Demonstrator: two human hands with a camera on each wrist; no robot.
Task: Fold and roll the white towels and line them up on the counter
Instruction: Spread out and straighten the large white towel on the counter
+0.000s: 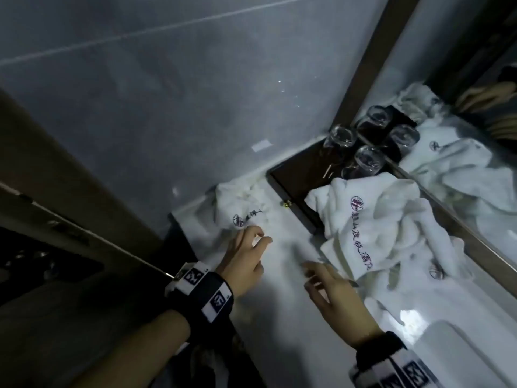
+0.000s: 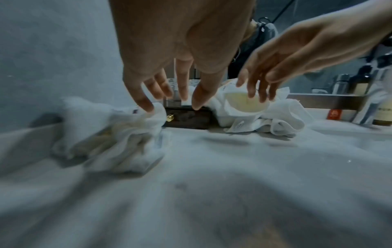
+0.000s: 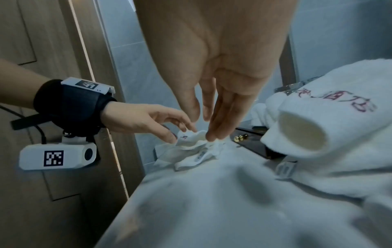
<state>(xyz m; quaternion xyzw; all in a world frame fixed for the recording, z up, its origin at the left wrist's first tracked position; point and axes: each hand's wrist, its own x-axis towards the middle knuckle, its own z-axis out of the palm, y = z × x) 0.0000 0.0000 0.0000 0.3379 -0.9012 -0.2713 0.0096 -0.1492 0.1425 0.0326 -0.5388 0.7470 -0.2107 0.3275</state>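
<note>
A small crumpled white towel (image 1: 243, 208) with a purple logo lies at the counter's far left end, against the grey wall. My left hand (image 1: 253, 242) hovers at its near edge with relaxed, spread fingers. In the left wrist view the fingertips (image 2: 148, 107) just touch the small towel (image 2: 114, 134) without gripping it. My right hand (image 1: 316, 275) is held open over the bare counter (image 1: 288, 317), fingers straight and empty. To the right lies a pile of larger white towels (image 1: 386, 228) with purple lettering, partly over a dark tray.
A dark wooden tray (image 1: 291, 189) with a gold knob holds upturned glasses (image 1: 363, 161) at the back. A mirror (image 1: 475, 152) runs along the right. A white basin (image 1: 453, 357) sits near right. A wooden door (image 1: 70, 191) stands at left. Bottles (image 2: 360, 85) stand farther along.
</note>
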